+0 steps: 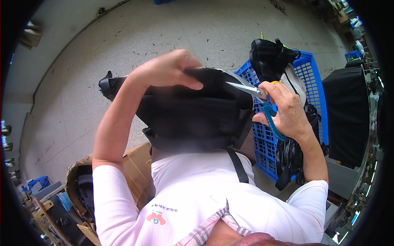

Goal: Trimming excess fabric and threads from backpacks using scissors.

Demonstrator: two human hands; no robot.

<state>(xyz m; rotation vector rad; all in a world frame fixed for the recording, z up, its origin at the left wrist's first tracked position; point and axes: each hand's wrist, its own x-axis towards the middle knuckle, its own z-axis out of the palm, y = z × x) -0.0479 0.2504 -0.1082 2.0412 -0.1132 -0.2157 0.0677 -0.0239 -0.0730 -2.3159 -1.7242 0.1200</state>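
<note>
I saw left hand (169,70) pinching black bag (186,117) rim; right hand (288,107), fingers curled round scissors (248,88). Trimming seemed underway; next cut needed taut rim.

Black bag (186,121): soft fabric, spread across the lap (246,144), pale edging at upper right.
Scissors (261,95): silver blades, yellow-and-teal handles spread apart, tips pointing left at the bag's right part.
</note>
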